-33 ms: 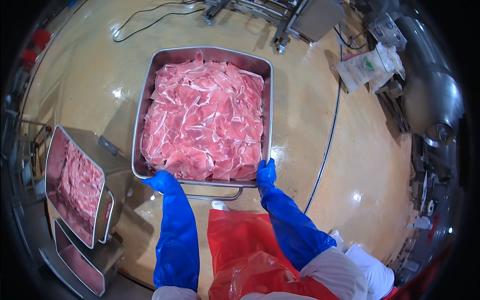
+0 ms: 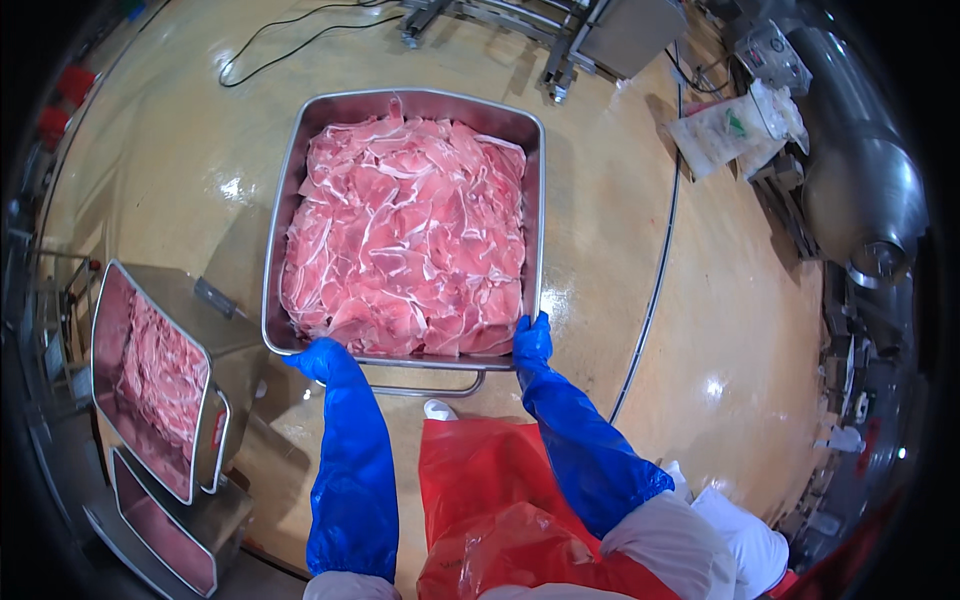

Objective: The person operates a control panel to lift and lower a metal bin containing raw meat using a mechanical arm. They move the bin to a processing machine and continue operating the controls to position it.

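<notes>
A square steel bin [image 2: 535, 200] full of thin pink meat slices [image 2: 400, 230] sits before me, with a tubular handle [image 2: 440, 389] on its near side. My left hand [image 2: 312, 355], in a blue glove and sleeve, is closed on the rim at the near left corner. My right hand [image 2: 532, 338], gloved the same, grips the near right corner. Both hands' fingertips are partly hidden by the rim. Below the bin show my red apron [image 2: 490, 470] and a white boot [image 2: 438, 408].
At left stand a tilted steel bin [image 2: 205, 390] with meat and another steel bin [image 2: 210, 560] below it. Wheeled steel equipment [image 2: 625, 40] and a cable [image 2: 270, 30] lie beyond. At right are plastic bags [image 2: 720, 135], a large steel cylinder [image 2: 860, 180] and a floor drain channel [image 2: 655, 290].
</notes>
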A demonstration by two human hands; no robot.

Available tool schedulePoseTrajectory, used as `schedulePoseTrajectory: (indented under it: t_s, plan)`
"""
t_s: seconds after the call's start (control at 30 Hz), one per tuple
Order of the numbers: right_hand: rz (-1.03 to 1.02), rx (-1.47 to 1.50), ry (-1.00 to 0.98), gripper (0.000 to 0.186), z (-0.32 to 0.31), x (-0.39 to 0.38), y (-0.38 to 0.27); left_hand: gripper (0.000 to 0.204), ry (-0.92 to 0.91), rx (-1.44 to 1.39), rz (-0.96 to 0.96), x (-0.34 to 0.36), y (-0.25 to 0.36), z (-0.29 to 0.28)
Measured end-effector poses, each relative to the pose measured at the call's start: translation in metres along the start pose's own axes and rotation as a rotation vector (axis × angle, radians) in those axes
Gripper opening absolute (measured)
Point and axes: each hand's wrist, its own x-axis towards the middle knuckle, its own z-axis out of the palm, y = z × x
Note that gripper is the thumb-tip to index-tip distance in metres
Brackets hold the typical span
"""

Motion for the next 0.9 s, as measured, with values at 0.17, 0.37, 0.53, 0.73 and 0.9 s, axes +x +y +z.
schedulePoseTrajectory:
  t_s: [0.17, 0.37, 0.53, 0.73, 0.9]
  plan:
    - [-0.02, 0.002, 0.077, 0.049, 0.012, 0.019, -0.008, 0.04, -0.288, 1.477, 0.748, 0.007, 0.015, 0.008]
    - [0.033, 0.038, 0.105, 0.047, 0.009, -0.002, 0.005, 0.037, -0.415, 1.727, 1.166, -0.044, 0.062, -0.044]
    - [-0.006, 0.1, 0.073, 0.043, 0.029, 0.002, 0.0, 0.037, -0.288, 1.404, 0.777, -0.009, 0.031, -0.031]
    - [-0.009, 0.102, 0.076, 0.046, 0.037, -0.003, 0.019, 0.04, -0.109, 0.579, 0.232, -0.037, 0.045, -0.016]
    - [-0.063, 0.088, 0.135, 0.047, 0.039, -0.002, 0.021, 0.045, -0.019, 0.254, 0.048, -0.044, 0.051, -0.014]
